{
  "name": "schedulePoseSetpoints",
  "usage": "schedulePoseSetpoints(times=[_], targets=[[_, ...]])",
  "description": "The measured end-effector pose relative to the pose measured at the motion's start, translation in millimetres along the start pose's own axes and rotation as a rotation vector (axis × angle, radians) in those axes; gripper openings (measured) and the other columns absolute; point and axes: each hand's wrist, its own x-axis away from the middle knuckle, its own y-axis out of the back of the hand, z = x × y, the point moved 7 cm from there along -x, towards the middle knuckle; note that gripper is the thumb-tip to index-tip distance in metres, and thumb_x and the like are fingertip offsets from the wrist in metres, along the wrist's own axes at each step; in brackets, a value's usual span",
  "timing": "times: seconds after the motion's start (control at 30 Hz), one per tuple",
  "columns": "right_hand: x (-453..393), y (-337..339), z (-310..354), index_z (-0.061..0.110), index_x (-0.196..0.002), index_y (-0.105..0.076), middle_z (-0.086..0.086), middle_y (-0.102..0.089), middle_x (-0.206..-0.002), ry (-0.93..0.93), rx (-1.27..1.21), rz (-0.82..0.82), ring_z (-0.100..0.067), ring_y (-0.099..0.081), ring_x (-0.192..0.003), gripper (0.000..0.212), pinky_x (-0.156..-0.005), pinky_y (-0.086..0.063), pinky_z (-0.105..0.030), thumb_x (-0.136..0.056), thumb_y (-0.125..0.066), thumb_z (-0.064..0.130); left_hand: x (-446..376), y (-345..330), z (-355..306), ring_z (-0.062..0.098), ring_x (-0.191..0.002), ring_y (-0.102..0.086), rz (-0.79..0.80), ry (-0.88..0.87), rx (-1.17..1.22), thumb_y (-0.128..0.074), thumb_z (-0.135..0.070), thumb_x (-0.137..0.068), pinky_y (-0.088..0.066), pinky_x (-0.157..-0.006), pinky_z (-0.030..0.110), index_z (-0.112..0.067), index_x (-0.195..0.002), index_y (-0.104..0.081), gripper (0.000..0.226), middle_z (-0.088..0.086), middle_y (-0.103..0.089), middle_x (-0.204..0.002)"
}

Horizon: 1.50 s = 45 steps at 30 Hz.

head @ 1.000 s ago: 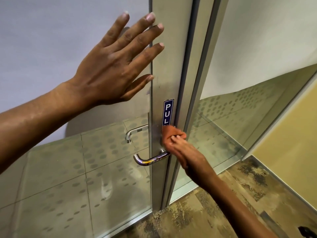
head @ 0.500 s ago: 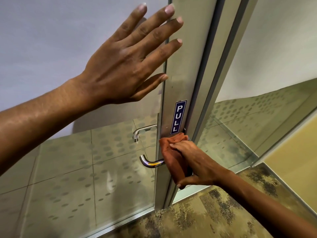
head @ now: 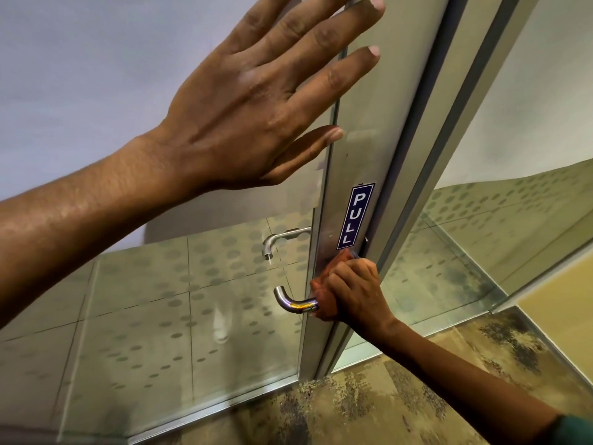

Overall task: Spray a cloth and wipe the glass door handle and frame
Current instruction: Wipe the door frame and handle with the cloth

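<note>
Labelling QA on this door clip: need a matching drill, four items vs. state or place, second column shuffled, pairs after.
Column 1:
1. left hand
2. right hand
3. cloth
4. PULL sticker

Column 2:
A. blue, stuck upright on the metal door frame
B. orange, wrapped on the base of the door handle
C. fingers spread, flat against the door, above the handle
D. closed around the cloth at the handle

Pairs: 1-C, 2-D, 3-B, 4-A
</note>
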Motion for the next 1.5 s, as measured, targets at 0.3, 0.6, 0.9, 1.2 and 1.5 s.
schedulePoseSetpoints(times=[0.3, 0.6, 0.9, 1.2, 1.5], targets=[[-13, -12, 40, 0.019, -0.072, -0.061, 0.002, -0.057, -0.072, -0.17, 0.272, 0.358, -0.018, -0.049, -0.07, 0.065, -0.07, -0.043, -0.032, -0.054, -0.066, 0.081, -1, 2, 0, 0.045, -0.15, -0.028, 0.008, 0.012, 0.014, -0.031, -0.042, -0.11, -0.022, -0.122, 0.058, -0.004, -0.156, -0.032, 0.059, 0.027, -0.03, -0.16], [-29, -16, 72, 0.017, -0.075, -0.058, 0.001, -0.054, -0.072, -0.329, 0.373, 0.466, -0.019, -0.051, -0.069, 0.076, -0.068, -0.048, -0.031, -0.057, -0.049, 0.091, -2, 3, -2, 0.044, -0.15, -0.026, 0.019, 0.016, 0.045, -0.028, -0.044, -0.111, -0.022, -0.124, 0.056, -0.005, -0.157, -0.03, 0.06, 0.027, -0.029, -0.161], [-40, -11, 89, 0.022, -0.083, -0.059, 0.001, -0.056, -0.084, -0.556, 0.321, 0.246, -0.018, -0.051, -0.078, 0.058, -0.074, -0.042, -0.032, -0.061, -0.065, 0.075, -1, 3, 0, 0.046, -0.15, -0.025, 0.002, 0.005, 0.08, -0.032, -0.043, -0.111, -0.022, -0.124, 0.059, -0.003, -0.157, -0.029, 0.061, 0.029, -0.027, -0.161], [-46, -11, 98, 0.021, -0.079, -0.061, 0.003, -0.053, -0.079, -0.545, 0.262, 0.172, -0.016, -0.047, -0.075, 0.034, -0.068, -0.044, -0.027, -0.065, -0.08, 0.047, -1, 2, 0, 0.045, -0.151, -0.024, -0.016, -0.001, 0.091, -0.031, -0.043, -0.111, -0.02, -0.124, 0.058, -0.004, -0.157, -0.028, 0.061, 0.028, -0.027, -0.162], [-61, -30, 130, 0.018, -0.087, -0.062, 0.002, -0.05, -0.086, -0.208, 0.099, 0.266, -0.019, -0.046, -0.08, 0.023, -0.072, -0.043, -0.033, -0.072, -0.079, 0.023, -1, 3, -2, 0.045, -0.151, -0.024, -0.038, -0.018, 0.084, -0.035, -0.042, -0.109, -0.022, -0.123, 0.061, -0.003, -0.156, -0.029, 0.061, 0.028, -0.027, -0.162]])
